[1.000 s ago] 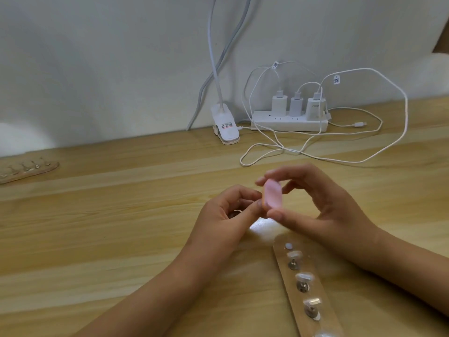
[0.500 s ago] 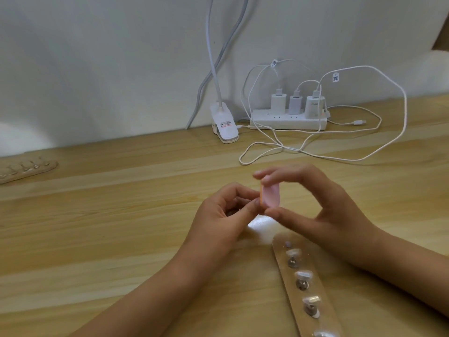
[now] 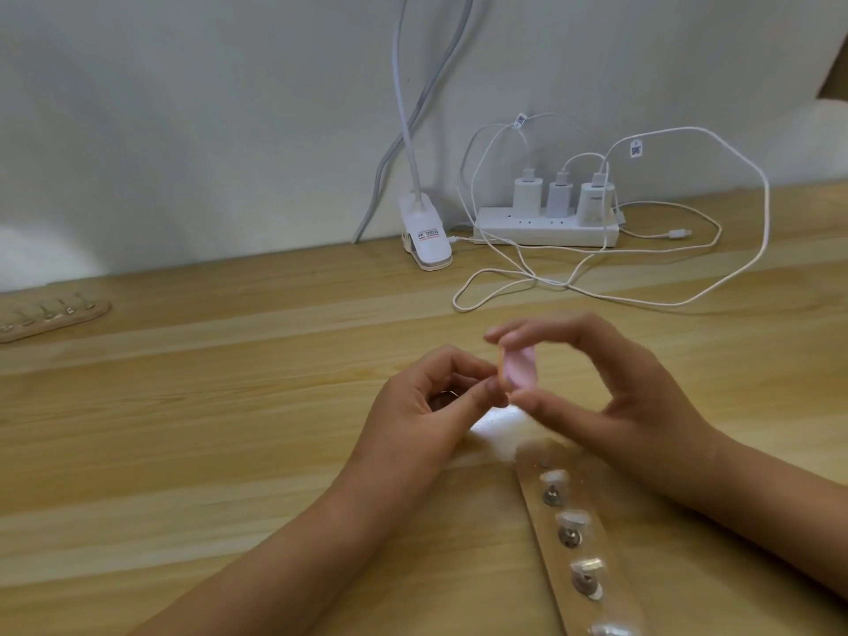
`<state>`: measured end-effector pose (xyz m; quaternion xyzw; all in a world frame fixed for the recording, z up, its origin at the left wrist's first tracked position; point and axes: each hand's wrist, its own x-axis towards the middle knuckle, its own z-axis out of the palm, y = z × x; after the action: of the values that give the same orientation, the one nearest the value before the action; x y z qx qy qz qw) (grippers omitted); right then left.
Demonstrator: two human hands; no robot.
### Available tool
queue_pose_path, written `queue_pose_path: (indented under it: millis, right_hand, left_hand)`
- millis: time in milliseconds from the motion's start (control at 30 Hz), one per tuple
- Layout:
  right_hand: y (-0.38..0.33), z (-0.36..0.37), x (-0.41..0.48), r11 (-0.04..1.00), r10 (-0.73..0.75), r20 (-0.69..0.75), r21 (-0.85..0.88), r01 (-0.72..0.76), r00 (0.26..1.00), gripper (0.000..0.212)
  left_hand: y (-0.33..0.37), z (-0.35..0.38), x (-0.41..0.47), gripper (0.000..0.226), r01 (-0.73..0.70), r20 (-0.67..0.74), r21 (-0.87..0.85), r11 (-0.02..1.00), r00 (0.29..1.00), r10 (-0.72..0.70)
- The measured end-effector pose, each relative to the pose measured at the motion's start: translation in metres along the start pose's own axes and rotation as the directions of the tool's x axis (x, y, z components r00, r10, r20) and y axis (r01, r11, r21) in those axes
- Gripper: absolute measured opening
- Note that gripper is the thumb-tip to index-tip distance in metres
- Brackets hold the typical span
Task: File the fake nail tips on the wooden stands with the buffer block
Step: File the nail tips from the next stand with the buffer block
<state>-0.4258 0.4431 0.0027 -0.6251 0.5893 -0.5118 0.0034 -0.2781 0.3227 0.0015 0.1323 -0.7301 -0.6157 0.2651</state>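
My right hand [image 3: 610, 397] pinches a small pink buffer block [image 3: 657, 370] between thumb and fingers, above the table's middle. My left hand [image 3: 426, 406] has its fingers curled round something small with a metal glint, held against the block's left edge; the thing itself is mostly hidden. A wooden stand [image 3: 587, 543] lies below my right hand, running toward the bottom edge, with several clear nail tips [image 3: 573, 521] on metal pegs. A second wooden stand [image 3: 50, 316] with several tips lies at the far left.
The wooden table [image 3: 229, 406] meets a white wall. A white power strip [image 3: 546, 229] with three chargers and looping white cables [image 3: 642, 296] sits at the back. A white clip lamp base [image 3: 424, 236] stands left of it.
The buffer block has shifted slightly in my right hand and is blurred with motion. Both hands stay together over the same spot; the view has drifted a little.
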Motion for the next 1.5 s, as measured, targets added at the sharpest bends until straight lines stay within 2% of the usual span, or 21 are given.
queue_pose_path:
  millis: [67,133,200,267,333,433,567,733,867,933,1100,1267,1500]
  right_hand:
    - [0.0039,0.0005,0.0011,0.996,0.080,0.009,-0.032,-0.080,0.997,0.030]
    - [0.0066,-0.0022,0.0039,0.988,0.155,-0.049,0.004,-0.155,0.987,0.027]
    - [0.0030,-0.0039,0.0039,0.995,0.087,-0.065,0.056,-0.083,0.994,0.025]
    - [-0.0009,-0.0003,0.0000,1.000,-0.011,-0.006,0.025,0.011,1.000,0.029]
    - [0.0019,0.0014,-0.0002,0.999,0.033,0.015,-0.013,-0.033,0.999,0.029]
    - [0.0078,-0.0034,0.0035,0.984,0.178,-0.058,0.031,-0.176,0.982,0.025]
    - [0.0056,-0.0018,0.0015,0.976,0.167,-0.050,0.146,-0.158,0.985,0.035]
    - [0.0022,0.0000,0.0006,0.973,0.145,-0.037,0.189,-0.136,0.989,0.036]
    - [0.0020,0.0006,0.0007,0.990,0.088,-0.035,0.116,-0.083,0.996,0.052]
    - [0.0049,0.0012,0.0015,0.989,0.107,-0.041,0.106,-0.103,0.993,0.059]
    - [0.0069,-0.0016,0.0033,0.975,0.138,-0.059,0.186,-0.125,0.989,0.051]
    - [0.0036,0.0021,0.0027,0.999,-0.018,-0.034,0.049,0.020,0.999,0.045]
    - [0.0013,-0.0008,0.0016,0.969,-0.155,-0.039,-0.202,0.144,0.987,0.043]
  left_hand:
    - [0.0005,-0.0007,-0.0003,0.007,0.012,-0.007,-0.003,1.000,1.000,-0.012]
    - [0.0006,-0.0014,0.0002,0.014,0.013,-0.029,-0.005,1.000,0.999,-0.013]
    - [0.0012,0.0002,0.0001,0.013,-0.005,-0.021,-0.003,1.000,1.000,0.005]
    - [0.0030,0.0017,-0.0010,0.008,-0.018,-0.004,-0.004,1.000,1.000,0.018]
    - [0.0034,0.0009,-0.0012,0.008,0.001,-0.011,-0.007,1.000,1.000,-0.001]
    - [0.0028,-0.0010,-0.0008,0.009,0.021,-0.036,0.023,1.000,0.999,-0.020]
    - [0.0025,0.0001,-0.0011,0.005,0.040,-0.031,0.051,0.998,0.999,-0.038]
    - [0.0016,-0.0001,0.0007,0.014,0.062,-0.021,0.045,0.997,0.998,-0.062]
    - [0.0026,0.0006,0.0001,0.014,0.057,-0.011,0.055,0.997,0.998,-0.056]
    - [0.0032,0.0007,0.0001,0.015,0.074,-0.020,0.047,0.996,0.997,-0.073]
    - [0.0050,-0.0010,0.0005,0.019,0.068,-0.057,-0.037,0.997,0.996,-0.070]
    - [0.0061,-0.0012,0.0007,0.008,0.064,-0.024,-0.134,0.989,0.997,-0.068]
    - [0.0067,-0.0005,0.0002,0.013,0.114,-0.024,-0.058,0.992,0.993,-0.116]
